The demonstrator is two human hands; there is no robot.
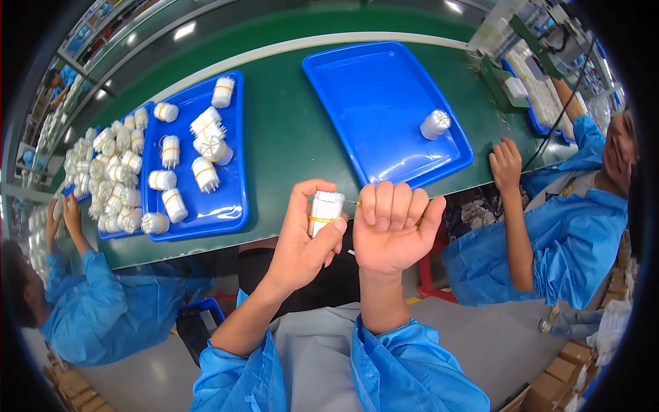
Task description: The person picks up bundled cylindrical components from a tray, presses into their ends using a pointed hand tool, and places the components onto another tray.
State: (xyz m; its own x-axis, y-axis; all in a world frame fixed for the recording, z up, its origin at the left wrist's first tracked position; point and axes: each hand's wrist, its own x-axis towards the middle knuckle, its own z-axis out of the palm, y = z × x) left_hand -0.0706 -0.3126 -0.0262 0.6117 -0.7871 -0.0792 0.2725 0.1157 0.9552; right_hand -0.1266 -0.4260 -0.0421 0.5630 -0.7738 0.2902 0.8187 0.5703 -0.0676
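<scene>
My left hand (305,237) is closed around a white cylindrical plastic part (320,214) with a yellow band about its middle, held upright just off the table's near edge. Beside it, my right hand (393,230) is curled into a fist, palm side toward me. From that fist a thin metal-tipped tool (352,202) with a bit of yellow points at the top of the white part; most of it is hidden by the fingers. Whether its tip touches the part I cannot tell.
A blue tray (357,89) ahead holds one similar white part (435,124). Left of it, another blue tray (237,199) carries several banded parts, with a crowded tray (113,235) beyond. Co-workers in blue sleeves sit at the left and right along the green table (288,130).
</scene>
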